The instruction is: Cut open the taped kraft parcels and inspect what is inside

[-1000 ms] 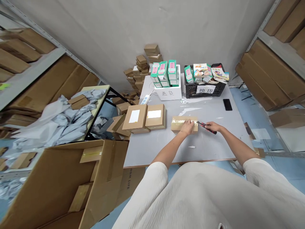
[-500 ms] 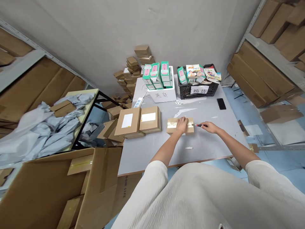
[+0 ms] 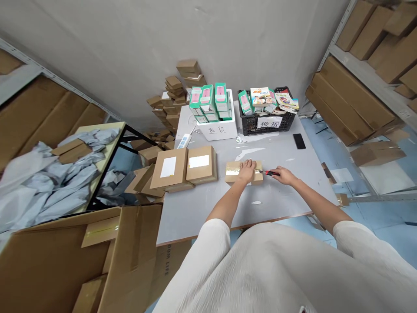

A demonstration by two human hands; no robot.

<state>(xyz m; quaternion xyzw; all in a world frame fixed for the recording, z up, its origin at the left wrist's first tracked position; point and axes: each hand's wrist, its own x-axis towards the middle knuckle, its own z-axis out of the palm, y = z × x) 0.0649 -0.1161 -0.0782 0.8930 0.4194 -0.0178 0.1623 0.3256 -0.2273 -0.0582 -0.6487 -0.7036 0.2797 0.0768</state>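
A small cardboard box [image 3: 232,172] with shiny tape along its top lies on the grey table [image 3: 195,213]. My left hand [image 3: 247,170] rests flat on top of that box, fingers stretched out and pressing on it. In my right hand [image 3: 285,175] is a red and black utility knife [image 3: 271,173], gripped by its handle. The blade points left and meets the taped right end of the box; how deep it sits I cannot make out.
Two larger labelled cardboard boxes [image 3: 169,169] stand left on the table. Behind are a white foam bin [image 3: 217,131] of green-and-pink boxes and a black crate [image 3: 249,126] of books. A phone [image 3: 299,141] lies right. A big open carton [image 3: 140,256] stands at the left.
The knife has shifted slightly at the right end of the box, its handle showing more. My left hand stays on the box. The whole view has turned slightly.
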